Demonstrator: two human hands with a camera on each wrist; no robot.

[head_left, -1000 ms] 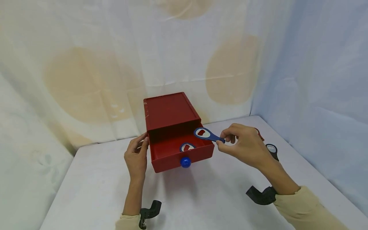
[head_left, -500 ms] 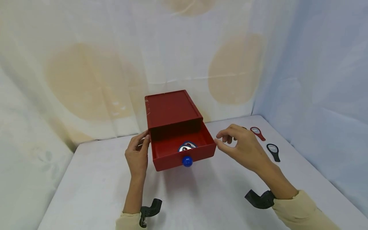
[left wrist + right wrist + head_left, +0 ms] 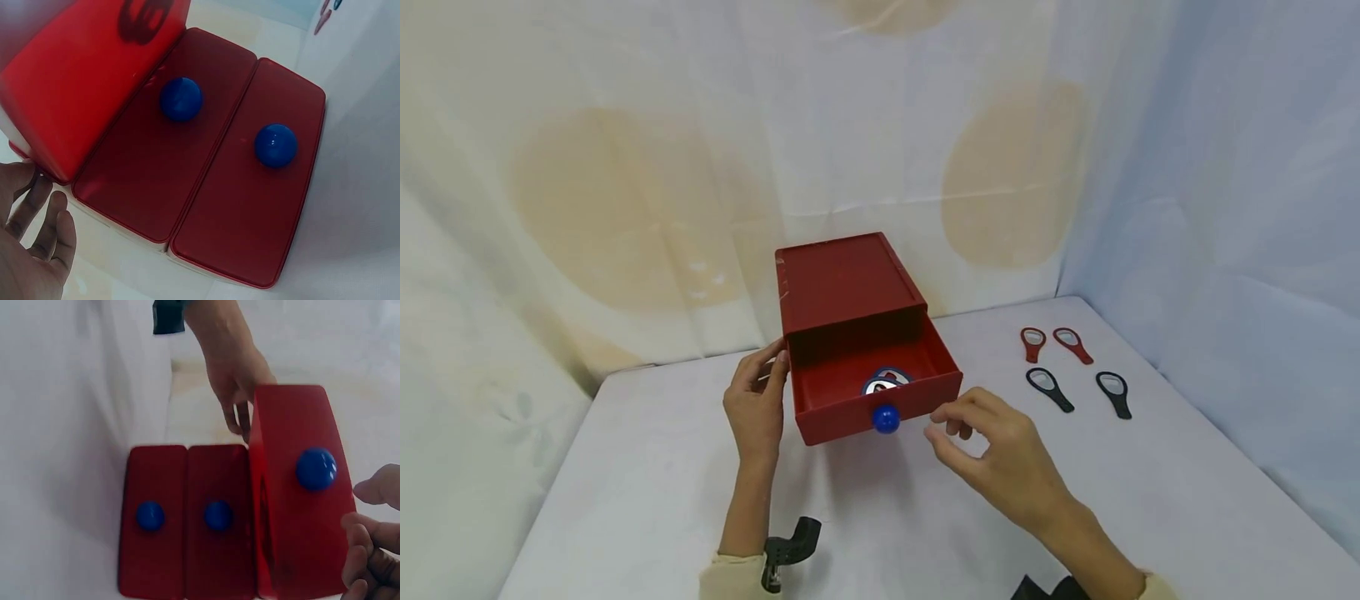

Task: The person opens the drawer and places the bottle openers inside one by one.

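Observation:
A red box (image 3: 846,283) stands at the back of the white table (image 3: 640,467). Its top drawer (image 3: 917,400) is pulled out and has a round blue knob (image 3: 886,419). Blue bottle openers (image 3: 886,382) lie inside it. My left hand (image 3: 763,379) rests with straight fingers against the box's left side. My right hand (image 3: 947,425) hovers empty just right of the knob, its fingers loosely curled. In the right wrist view the open drawer's front (image 3: 300,519) sits beside two closed drawers with blue knobs (image 3: 150,515), and my right fingers (image 3: 375,550) show at the edge.
Two red bottle openers (image 3: 1033,343) and two black ones (image 3: 1049,388) lie on the table to the right of the box. A draped cloth backdrop (image 3: 625,167) closes the back and sides. The table's left edge runs near the cloth.
My right hand let the blue opener drop into the drawer, then moved down and left to the drawer's front. The openers on the table came into view. The left hand stayed put.

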